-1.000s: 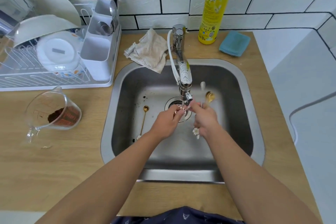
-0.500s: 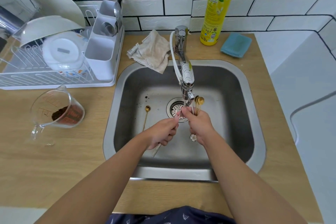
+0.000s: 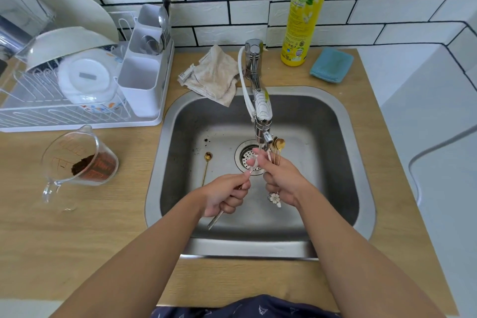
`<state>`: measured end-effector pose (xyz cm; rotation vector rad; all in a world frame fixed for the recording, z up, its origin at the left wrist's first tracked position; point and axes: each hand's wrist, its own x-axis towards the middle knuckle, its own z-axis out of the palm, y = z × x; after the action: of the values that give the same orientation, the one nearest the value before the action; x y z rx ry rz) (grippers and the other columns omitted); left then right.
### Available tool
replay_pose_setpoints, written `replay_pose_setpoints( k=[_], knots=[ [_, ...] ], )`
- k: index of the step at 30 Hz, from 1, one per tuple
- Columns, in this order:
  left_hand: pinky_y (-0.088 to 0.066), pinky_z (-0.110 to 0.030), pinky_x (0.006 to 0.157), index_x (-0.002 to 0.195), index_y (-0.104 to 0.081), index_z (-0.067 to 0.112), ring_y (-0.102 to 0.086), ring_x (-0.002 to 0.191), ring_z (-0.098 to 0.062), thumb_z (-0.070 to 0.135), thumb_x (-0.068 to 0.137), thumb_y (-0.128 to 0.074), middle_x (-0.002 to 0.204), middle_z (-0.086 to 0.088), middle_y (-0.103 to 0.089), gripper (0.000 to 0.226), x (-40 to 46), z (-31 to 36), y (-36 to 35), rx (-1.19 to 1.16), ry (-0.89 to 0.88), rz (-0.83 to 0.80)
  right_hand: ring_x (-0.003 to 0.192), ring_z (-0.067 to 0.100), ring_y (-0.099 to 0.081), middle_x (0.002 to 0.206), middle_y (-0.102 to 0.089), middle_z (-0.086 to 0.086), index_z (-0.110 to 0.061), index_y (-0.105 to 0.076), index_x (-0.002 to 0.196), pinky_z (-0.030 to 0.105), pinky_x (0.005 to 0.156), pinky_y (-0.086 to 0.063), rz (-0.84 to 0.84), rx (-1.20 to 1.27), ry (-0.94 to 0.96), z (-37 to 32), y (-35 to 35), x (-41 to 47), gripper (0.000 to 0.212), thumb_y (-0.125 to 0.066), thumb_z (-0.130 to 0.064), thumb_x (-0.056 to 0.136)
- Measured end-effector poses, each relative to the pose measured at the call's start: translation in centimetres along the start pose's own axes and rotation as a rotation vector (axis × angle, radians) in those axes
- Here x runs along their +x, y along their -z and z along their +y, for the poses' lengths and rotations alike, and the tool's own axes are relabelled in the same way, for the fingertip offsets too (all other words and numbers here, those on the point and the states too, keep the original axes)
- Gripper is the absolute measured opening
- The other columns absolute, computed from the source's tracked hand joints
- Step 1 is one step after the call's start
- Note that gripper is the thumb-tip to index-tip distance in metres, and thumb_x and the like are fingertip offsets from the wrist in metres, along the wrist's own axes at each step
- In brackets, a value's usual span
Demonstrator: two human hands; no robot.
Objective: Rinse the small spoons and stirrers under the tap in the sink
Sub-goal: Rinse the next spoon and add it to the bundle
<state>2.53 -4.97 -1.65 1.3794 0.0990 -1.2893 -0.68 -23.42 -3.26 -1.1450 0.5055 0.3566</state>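
- Your left hand grips one stirrer, fingers curled round it, over the sink.
- Your right hand clamps a spoon bundle under the tap.
- One spoon lies on the sink floor, left of the drain.

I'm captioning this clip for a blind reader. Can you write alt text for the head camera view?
Over a steel sink, the left hand grips one stirrer while the right hand holds a bunch of small spoons at the tap. Another gold spoon lies in the basin.
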Motion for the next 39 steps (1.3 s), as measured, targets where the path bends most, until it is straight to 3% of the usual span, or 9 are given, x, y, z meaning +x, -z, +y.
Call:
replay_pose_setpoints(
  k=[3, 7, 11, 16, 22, 25, 28, 34, 39],
  knots=[
    [-0.024, -0.020, 0.043, 0.087, -0.058, 0.018, -0.024, 0.049, -0.010, 0.047, 0.103, -0.044, 0.062, 0.005, -0.039, 0.035, 0.5, -0.3, 0.4, 0.106, -0.037, 0.002, 0.040, 0.007, -0.019, 0.056, -0.047, -0.003, -0.019, -0.073, 0.079, 0.021, 0.036, -0.018, 0.160, -0.051, 0.058, -0.6, 0.0, 0.1, 0.019, -0.073, -0.031, 0.094],
    [-0.040, -0.018, 0.059, 0.102, -0.068, 0.024, -0.048, 0.064, -0.007, 0.032, 0.106, -0.042, 0.079, 0.008, -0.058, 0.028, 1.3, -0.8, 0.9, 0.456, -0.143, 0.231, 0.035, -0.001, -0.042, 0.075, -0.070, 0.002, -0.018, -0.070, 0.068, 0.010, 0.037, -0.031, 0.508, 0.096, 0.197, -2.0, 0.8, 0.5, 0.026, -0.077, -0.026, 0.091],
    [-0.045, -0.025, 0.071, 0.110, -0.066, 0.021, -0.053, 0.076, -0.011, 0.022, 0.104, -0.047, 0.089, 0.002, -0.061, 0.019, 3.0, -0.1, -0.4, 0.505, -0.244, 0.413, 0.032, 0.000, -0.032, 0.072, -0.071, 0.000, -0.020, -0.065, 0.067, 0.017, 0.033, -0.028, 0.657, 0.220, 0.244, -3.8, 2.2, 0.3, 0.028, -0.080, -0.029, 0.089],
    [-0.034, -0.027, 0.065, 0.094, -0.063, 0.025, -0.042, 0.074, -0.008, 0.013, 0.098, -0.041, 0.084, 0.009, -0.053, 0.026, 4.6, 1.9, -3.7, 0.277, -0.219, 0.385, 0.037, 0.005, -0.022, 0.104, -0.081, -0.001, -0.020, -0.066, 0.100, 0.019, 0.035, -0.024, 0.507, 0.182, 0.244, -5.7, 3.6, 0.1, 0.018, -0.056, -0.035, 0.105],
    [-0.019, -0.027, 0.050, 0.084, -0.055, 0.023, -0.022, 0.053, -0.011, 0.045, 0.097, -0.045, 0.060, 0.010, -0.032, 0.027, 3.5, 1.8, -1.7, 0.193, -0.148, 0.287, 0.040, 0.003, -0.024, 0.122, -0.076, 0.001, -0.019, -0.060, 0.131, 0.017, 0.037, -0.026, 0.148, 0.104, 0.274, -4.9, 4.3, -0.5, 0.027, -0.052, -0.027, 0.107],
    [-0.023, -0.024, 0.049, 0.091, -0.056, 0.020, -0.026, 0.051, -0.009, 0.050, 0.102, -0.041, 0.064, 0.007, -0.038, 0.035, 1.6, 0.8, 0.4, 0.334, -0.121, 0.229, 0.039, 0.003, -0.027, 0.105, -0.077, 0.013, -0.016, -0.074, 0.109, 0.021, 0.041, -0.026, 0.212, -0.065, 0.216, -3.2, 3.1, -0.3, 0.019, -0.059, -0.027, 0.104],
    [-0.031, -0.022, 0.051, 0.095, -0.057, 0.019, -0.036, 0.056, -0.009, 0.037, 0.105, -0.038, 0.071, 0.003, -0.047, 0.028, -0.9, -0.1, 2.2, 0.535, -0.077, 0.195, 0.036, -0.001, -0.046, 0.094, -0.080, 0.003, -0.018, -0.077, 0.079, 0.014, 0.041, -0.034, 0.347, -0.159, 0.149, -1.2, 0.8, 0.2, 0.031, -0.063, -0.035, 0.101],
    [-0.046, -0.026, 0.059, 0.105, -0.053, 0.017, -0.054, 0.065, -0.014, 0.027, 0.106, -0.039, 0.086, -0.004, -0.061, 0.017, -5.4, -0.8, 4.2, 0.618, 0.034, 0.117, 0.041, 0.007, -0.021, 0.101, -0.081, 0.005, -0.007, -0.066, 0.115, 0.020, 0.038, -0.022, 0.118, -0.010, -0.029, 0.7, -2.0, 0.9, 0.033, -0.050, -0.036, 0.107],
    [-0.058, -0.037, 0.082, 0.110, -0.060, 0.014, -0.073, 0.090, -0.031, 0.014, 0.102, -0.047, 0.104, -0.011, -0.066, 0.016, -6.6, -1.2, 4.1, 0.506, 0.079, 0.033, 0.038, 0.004, -0.030, 0.079, -0.078, 0.003, -0.012, -0.072, 0.094, 0.019, 0.036, -0.025, 0.263, 0.050, 0.015, 0.2, -1.5, 0.9, 0.038, -0.053, -0.043, 0.105]
  ],
)
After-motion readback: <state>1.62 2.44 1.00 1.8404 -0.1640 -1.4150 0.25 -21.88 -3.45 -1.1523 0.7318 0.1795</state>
